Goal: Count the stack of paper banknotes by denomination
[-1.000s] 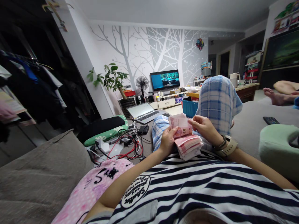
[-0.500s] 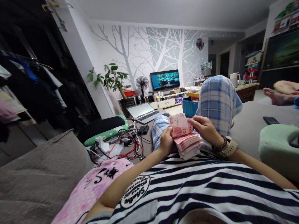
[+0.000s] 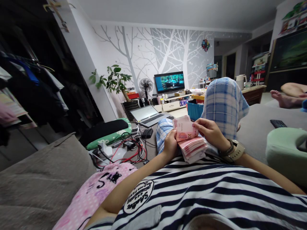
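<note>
Over my lap, my left hand (image 3: 171, 142) is closed on a stack of red 100 banknotes (image 3: 193, 149), whose lower part fans out toward my striped shirt (image 3: 192, 188). The upper part of the stack bends upward, and a pinkish banknote (image 3: 184, 127) faces me there. My right hand (image 3: 208, 131) pinches the right edge of that upper banknote between thumb and forefinger. A beaded bracelet and a pale watch (image 3: 236, 151) are on my right wrist. Behind the notes rises my knee in blue plaid trousers (image 3: 222, 105).
Left of my legs lie tangled cables (image 3: 136, 153), a power strip (image 3: 105, 150) and an open laptop (image 3: 150, 116). A green neck pillow (image 3: 283, 150) and a remote control (image 3: 278, 123) rest on the sofa at right. Another person's bare foot (image 3: 279, 98) shows at far right.
The facing banknote has shifted slightly between my fingers, and its printed numeral is now partly covered. Both hands stay in nearly the same place.
</note>
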Available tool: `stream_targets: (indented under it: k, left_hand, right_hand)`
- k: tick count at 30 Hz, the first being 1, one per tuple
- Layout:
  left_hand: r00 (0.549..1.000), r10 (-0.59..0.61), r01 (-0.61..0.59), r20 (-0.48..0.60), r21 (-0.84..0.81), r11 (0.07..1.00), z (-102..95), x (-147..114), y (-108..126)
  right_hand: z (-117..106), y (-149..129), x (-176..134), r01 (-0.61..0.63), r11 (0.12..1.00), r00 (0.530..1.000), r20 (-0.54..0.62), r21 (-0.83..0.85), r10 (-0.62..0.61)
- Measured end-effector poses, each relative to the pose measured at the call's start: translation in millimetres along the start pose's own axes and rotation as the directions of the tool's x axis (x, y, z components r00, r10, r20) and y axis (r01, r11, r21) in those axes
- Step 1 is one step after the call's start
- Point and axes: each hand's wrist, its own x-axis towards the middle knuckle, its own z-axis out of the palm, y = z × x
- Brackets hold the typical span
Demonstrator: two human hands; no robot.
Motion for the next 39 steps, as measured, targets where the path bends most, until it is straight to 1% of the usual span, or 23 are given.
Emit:
stream_targets:
  k: [3, 7, 12, 15, 17, 18, 20, 21, 23, 25, 26, 29, 31, 35, 39]
  left_hand:
    - [1.0, -0.003, 0.003, -0.017, -0.002, 1.0, 1.5, 0, 2]
    - [1.0, 0.008, -0.008, -0.002, 0.025, 1.0, 0.8, 1, 0]
    - [0.996, 0.091, -0.088, -0.012, 0.159, 0.983, -2.9, 1, -2]
    - [0.996, 0.093, -0.091, -0.002, 0.185, 0.979, -3.6, 2, -2]
    - [0.998, 0.059, -0.059, 0.003, 0.123, 0.991, -2.6, 2, -4]
    - [0.999, 0.034, -0.034, 0.003, 0.065, 0.997, -1.6, 3, -5]
    - [1.0, -0.029, 0.03, 0.007, -0.105, 0.994, 1.1, 4, -10]
    - [0.997, -0.067, 0.073, 0.033, -0.202, 0.977, 2.4, 5, -13]
    - [0.984, -0.12, 0.158, 0.128, -0.354, 0.922, 4.8, 6, -17]
    - [0.97, -0.138, 0.212, 0.198, -0.423, 0.881, 6.3, 6, -19]
    - [0.969, -0.14, 0.219, 0.206, -0.436, 0.873, 6.6, 6, -19]
    - [0.976, -0.129, 0.195, 0.175, -0.45, 0.872, 6.5, 5, -18]
    - [0.974, -0.133, 0.204, 0.185, -0.45, 0.869, 5.9, 6, -19]
    - [0.965, -0.147, 0.232, 0.215, -0.45, 0.862, 5.5, 7, -23]
    - [0.965, -0.156, 0.234, 0.209, -0.429, 0.873, 6.4, 7, -25]
  right_hand:
    - [0, 0, 0, 0.001, 1.0, 1.0, 0.004, 0.015, -0.001]
    - [0, 1, 0, -0.001, 0.999, 1.0, 0.004, 0.034, 0.001]
    - [0, 0, 0, -0.009, 0.998, 1.0, 0.009, 0.06, 0.008]
    - [0, -1, 0, 0.001, 0.997, 1.0, 0.011, 0.081, -0.002]
    - [0, 0, -1, 0.004, 0.995, 1.0, 0.017, 0.101, -0.006]
    - [-1, 0, -1, 0.002, 0.994, 1.0, 0.03, 0.111, -0.005]
    - [-2, 1, -2, -0.009, 0.993, 0.997, 0.071, 0.117, 0.001]
    - [-3, 2, -2, -0.013, 0.994, 0.996, 0.091, 0.112, 0.003]
    - [-4, 3, -1, -0.009, 0.996, 0.995, 0.104, 0.083, 0.0]
    - [-5, 5, 0, 0.009, 0.999, 0.998, 0.066, 0.045, -0.012]
    - [-5, 6, 1, 0.016, 0.999, 0.999, 0.039, 0.031, -0.017]
    - [-6, 10, 4, 0.009, 1.0, 0.999, -0.042, 0.018, -0.009]
    - [-5, 12, 5, -0.01, 1.0, 0.997, -0.071, 0.022, 0.012]
    - [-3, 14, 5, -0.033, 0.999, 0.997, -0.063, 0.032, 0.035]
    - [-4, 16, 5, -0.02, 1.0, 0.999, -0.039, 0.01, 0.02]
